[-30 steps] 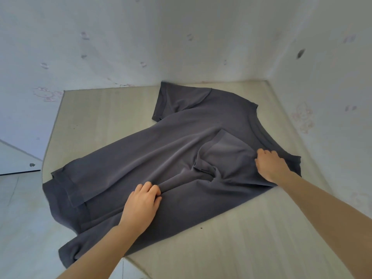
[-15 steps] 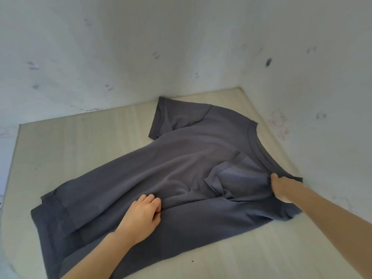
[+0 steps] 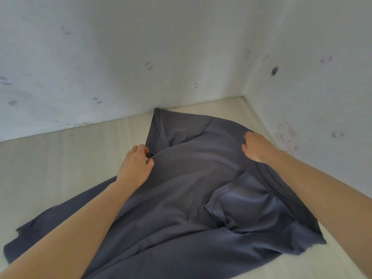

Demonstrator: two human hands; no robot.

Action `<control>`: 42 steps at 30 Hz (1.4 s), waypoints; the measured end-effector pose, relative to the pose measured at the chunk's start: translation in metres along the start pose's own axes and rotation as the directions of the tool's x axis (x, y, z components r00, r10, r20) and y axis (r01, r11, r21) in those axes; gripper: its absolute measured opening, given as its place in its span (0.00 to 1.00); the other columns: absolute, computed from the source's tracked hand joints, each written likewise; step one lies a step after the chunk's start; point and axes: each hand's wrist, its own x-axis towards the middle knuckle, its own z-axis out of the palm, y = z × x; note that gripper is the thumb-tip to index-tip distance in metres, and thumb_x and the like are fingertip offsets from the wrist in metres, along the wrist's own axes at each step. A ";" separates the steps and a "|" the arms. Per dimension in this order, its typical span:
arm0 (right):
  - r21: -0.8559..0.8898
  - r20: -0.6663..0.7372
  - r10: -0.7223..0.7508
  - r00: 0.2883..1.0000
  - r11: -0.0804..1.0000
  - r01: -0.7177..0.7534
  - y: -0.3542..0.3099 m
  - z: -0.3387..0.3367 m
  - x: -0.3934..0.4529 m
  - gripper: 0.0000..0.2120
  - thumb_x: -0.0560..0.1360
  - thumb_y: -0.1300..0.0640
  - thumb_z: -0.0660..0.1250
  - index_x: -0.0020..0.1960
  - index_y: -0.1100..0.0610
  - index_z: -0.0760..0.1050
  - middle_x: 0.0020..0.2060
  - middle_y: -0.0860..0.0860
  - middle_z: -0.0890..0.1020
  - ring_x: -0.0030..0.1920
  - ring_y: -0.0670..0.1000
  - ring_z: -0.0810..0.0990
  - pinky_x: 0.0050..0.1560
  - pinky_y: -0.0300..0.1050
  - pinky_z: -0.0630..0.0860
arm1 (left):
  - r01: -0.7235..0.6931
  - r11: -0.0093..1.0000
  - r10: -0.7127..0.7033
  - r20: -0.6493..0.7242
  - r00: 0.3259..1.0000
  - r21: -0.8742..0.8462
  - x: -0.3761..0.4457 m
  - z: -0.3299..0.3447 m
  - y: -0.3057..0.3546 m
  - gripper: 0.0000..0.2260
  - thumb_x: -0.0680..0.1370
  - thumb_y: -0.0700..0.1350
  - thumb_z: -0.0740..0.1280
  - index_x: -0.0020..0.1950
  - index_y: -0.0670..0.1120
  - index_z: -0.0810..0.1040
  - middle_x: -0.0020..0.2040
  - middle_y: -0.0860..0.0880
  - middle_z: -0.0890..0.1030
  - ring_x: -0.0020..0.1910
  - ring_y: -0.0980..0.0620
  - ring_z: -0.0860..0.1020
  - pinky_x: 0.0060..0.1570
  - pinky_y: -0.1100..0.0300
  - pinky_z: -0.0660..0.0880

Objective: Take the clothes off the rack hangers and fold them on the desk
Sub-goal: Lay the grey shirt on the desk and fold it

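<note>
Both hands have travelled away from the near edge of the shirt (image 3: 191,188) to its far side, and the view has swung closer to the corner of the walls. Now the left hand (image 3: 135,168) sits at the far armpit, where the far sleeve (image 3: 177,127) meets the body, its grip pinched on the cloth there between thumb and fingers. Over at the collar end, the right hand (image 3: 258,147) rests on the shoulder with fingers curled down; whether it pinches the cloth or only presses on it I cannot tell. Spread dark and crumpled over the pale counter (image 3: 60,158), the shirt lies with its collar toward the right wall (image 3: 312,77) and its hem trailing off toward the near left. Its near sleeve (image 3: 241,200) is folded over the chest and bunched into a knot of creases. My guess is that the far sleeve is about to be folded inward. Trouble could come from that bunched patch: if the far side is drawn across before it is smoothed, the creases would be trapped inside. A pull by one hand alone could also drag the whole garment askew, and the hanging hem might slip off the edge.
</note>
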 end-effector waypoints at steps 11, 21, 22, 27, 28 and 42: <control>0.039 -0.098 -0.101 0.990 0.994 0.105 -0.048 0.003 0.084 0.22 0.83 0.55 0.53 0.75 0.59 0.56 0.69 0.61 0.67 0.65 0.63 0.68 0.64 0.57 0.66 | 0.159 0.986 -0.144 0.258 0.955 -0.039 0.018 0.022 0.003 0.21 0.77 0.60 0.65 0.30 0.48 0.73 0.31 0.50 0.77 0.33 0.51 0.75 0.36 0.58 0.72; 0.067 -0.157 -0.015 0.987 0.997 0.026 -0.037 -0.004 0.084 0.16 0.80 0.51 0.61 0.64 0.58 0.69 0.61 0.60 0.70 0.61 0.62 0.67 0.57 0.54 0.66 | 0.175 0.966 -0.102 0.344 0.933 -0.189 0.036 0.017 0.017 0.16 0.78 0.48 0.67 0.31 0.44 0.74 0.29 0.48 0.74 0.32 0.51 0.72 0.33 0.59 0.66; 0.125 -0.186 -0.002 0.983 0.992 0.026 -0.034 -0.009 0.082 0.16 0.80 0.52 0.61 0.63 0.59 0.69 0.61 0.60 0.71 0.61 0.62 0.68 0.57 0.54 0.66 | 0.190 0.958 -0.123 0.292 0.948 -0.213 0.038 0.014 0.018 0.14 0.78 0.47 0.67 0.35 0.42 0.78 0.32 0.46 0.77 0.35 0.49 0.75 0.35 0.59 0.67; 0.404 -0.242 -0.051 0.969 0.903 0.148 -0.011 -0.035 0.054 0.06 0.78 0.57 0.65 0.51 0.58 0.70 0.47 0.55 0.75 0.48 0.55 0.73 0.45 0.45 0.66 | 0.133 0.952 -0.152 -0.048 0.987 -0.275 0.039 -0.008 0.026 0.09 0.79 0.43 0.65 0.42 0.42 0.82 0.37 0.46 0.81 0.36 0.52 0.75 0.34 0.62 0.66; 0.433 -0.247 -0.066 0.967 0.885 0.170 -0.006 -0.039 0.044 0.06 0.77 0.58 0.66 0.49 0.57 0.70 0.45 0.53 0.75 0.46 0.54 0.73 0.44 0.43 0.64 | 0.101 0.953 -0.131 -0.089 0.987 -0.286 0.034 -0.012 0.030 0.09 0.79 0.42 0.65 0.41 0.44 0.81 0.35 0.49 0.80 0.35 0.54 0.75 0.32 0.65 0.66; 0.374 -0.019 -0.006 1.000 0.927 0.013 0.063 0.017 -0.068 0.04 0.79 0.58 0.64 0.51 0.55 0.77 0.50 0.51 0.80 0.55 0.54 0.78 0.51 0.42 0.68 | -0.289 0.956 0.282 0.106 0.953 0.055 -0.099 0.051 0.016 0.06 0.78 0.50 0.67 0.49 0.49 0.80 0.46 0.56 0.75 0.45 0.54 0.75 0.41 0.56 0.76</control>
